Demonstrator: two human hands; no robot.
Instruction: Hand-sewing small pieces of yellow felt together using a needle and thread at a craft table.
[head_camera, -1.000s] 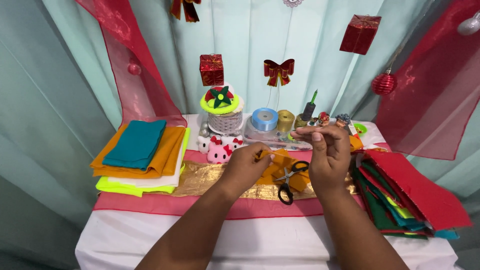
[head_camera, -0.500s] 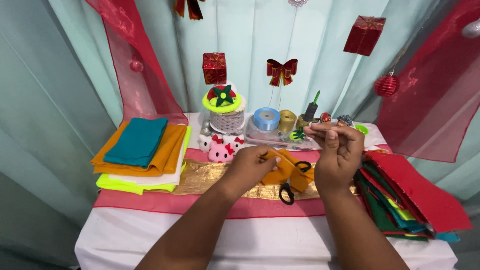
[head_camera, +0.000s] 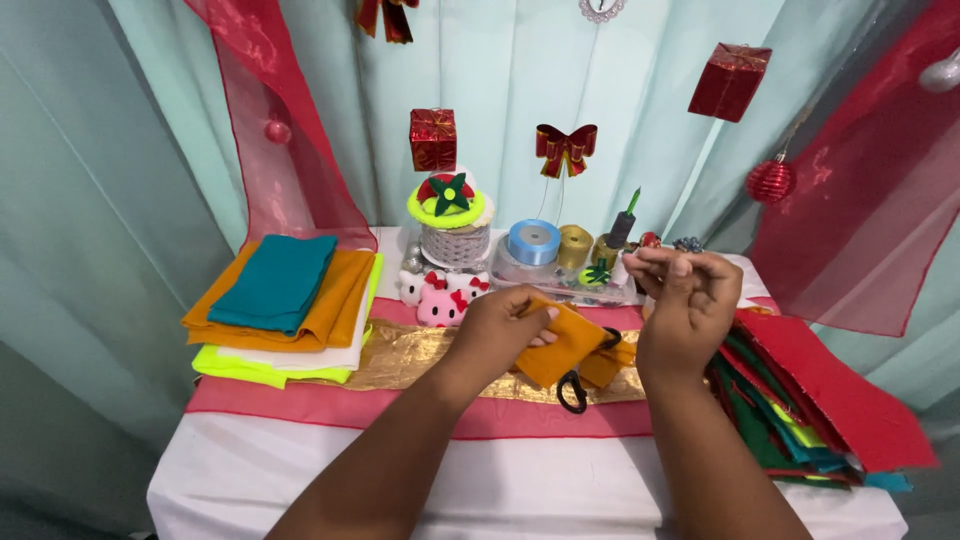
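While both forearms reach out over the table (head_camera: 300, 495), the left hand (head_camera: 497, 335) pinches an orange felt piece (head_camera: 570, 345) held above the gold runner (head_camera: 420, 355) and black-handled scissors (head_camera: 572, 390). Raised just beside it, the right hand (head_camera: 685, 300) has fingertips pressed together; whether they hold anything I cannot tell.

two hanging gift boxes (head_camera: 432, 139), two ribbon spools (head_camera: 534, 241), two fabric stacks (head_camera: 285, 305)
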